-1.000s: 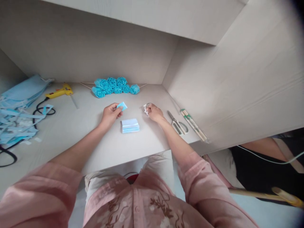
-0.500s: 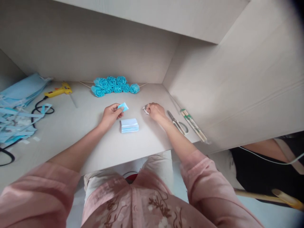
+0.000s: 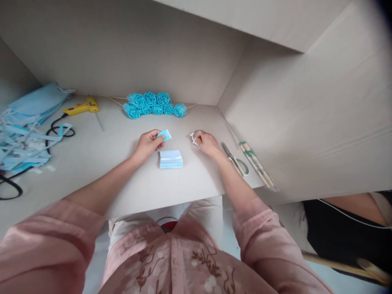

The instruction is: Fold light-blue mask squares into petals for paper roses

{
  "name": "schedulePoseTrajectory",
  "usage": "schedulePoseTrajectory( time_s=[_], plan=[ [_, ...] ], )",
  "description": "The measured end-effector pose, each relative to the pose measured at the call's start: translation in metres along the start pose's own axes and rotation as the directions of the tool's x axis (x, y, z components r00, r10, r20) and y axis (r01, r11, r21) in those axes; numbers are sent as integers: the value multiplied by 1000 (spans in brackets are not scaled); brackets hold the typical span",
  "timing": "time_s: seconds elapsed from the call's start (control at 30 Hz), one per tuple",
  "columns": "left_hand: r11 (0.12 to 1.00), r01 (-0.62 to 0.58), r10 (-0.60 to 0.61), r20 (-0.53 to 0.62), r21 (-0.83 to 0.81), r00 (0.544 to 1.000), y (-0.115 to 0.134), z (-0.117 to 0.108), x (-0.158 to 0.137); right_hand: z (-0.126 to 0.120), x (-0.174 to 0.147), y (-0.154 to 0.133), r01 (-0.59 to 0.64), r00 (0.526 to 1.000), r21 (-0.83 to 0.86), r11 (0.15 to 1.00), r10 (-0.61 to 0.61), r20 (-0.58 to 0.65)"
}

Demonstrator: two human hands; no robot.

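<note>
My left hand (image 3: 150, 143) pinches a small folded piece of bright blue fabric (image 3: 165, 135) between thumb and fingers, just above the desk. In front of it lies a neat stack of pale blue and white fabric pieces (image 3: 170, 159). To the right, my right hand (image 3: 207, 143) is closed on a small white and grey thing (image 3: 194, 139); my fingers cover much of it, so its kind is unclear. Beside my right forearm rest scissors (image 3: 235, 160) with pale handles, lying on the desk.
Blue fabric roses (image 3: 157, 109) on sticks lie along the back wall. Left of them is a yellow glue gun (image 3: 82, 107) with a black cord, near heaped face masks (image 3: 39, 104) and cut blue strips (image 3: 27, 149). Wrapped wooden sticks (image 3: 256, 164) lie at the right edge. A dark-clothed person (image 3: 343, 237) is lower right.
The camera view has shifted slightly, so everything on the desk sits a little further right. Both hands keep their hold, and more of the white thing shows at my right fingertips.
</note>
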State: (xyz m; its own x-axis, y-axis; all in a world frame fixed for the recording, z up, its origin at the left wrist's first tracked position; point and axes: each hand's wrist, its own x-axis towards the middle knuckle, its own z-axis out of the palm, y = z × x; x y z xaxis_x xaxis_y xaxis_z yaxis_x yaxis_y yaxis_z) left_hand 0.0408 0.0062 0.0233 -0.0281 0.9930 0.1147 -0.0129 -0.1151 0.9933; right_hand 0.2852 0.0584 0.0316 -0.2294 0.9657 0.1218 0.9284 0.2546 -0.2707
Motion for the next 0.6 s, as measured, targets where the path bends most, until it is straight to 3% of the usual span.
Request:
schedulePoseTrajectory(
  time_s=[0.2, 0.43, 0.6],
  plan=[
    [1000, 2, -2, 5, -3, 1000, -4, -1, 2, 5, -1, -6, 13, 999, -109, 994, -18, -37],
    [1000, 4, -3, 21, -9, 1000, -4, 0, 1, 7, 1, -1, 0, 999, -33, 999, -1, -50],
    [1000, 9, -8, 20, -16, 1000, -1, 1, 0, 14, 0, 5, 126, 983, 50, 991, -117, -142]
  ],
)
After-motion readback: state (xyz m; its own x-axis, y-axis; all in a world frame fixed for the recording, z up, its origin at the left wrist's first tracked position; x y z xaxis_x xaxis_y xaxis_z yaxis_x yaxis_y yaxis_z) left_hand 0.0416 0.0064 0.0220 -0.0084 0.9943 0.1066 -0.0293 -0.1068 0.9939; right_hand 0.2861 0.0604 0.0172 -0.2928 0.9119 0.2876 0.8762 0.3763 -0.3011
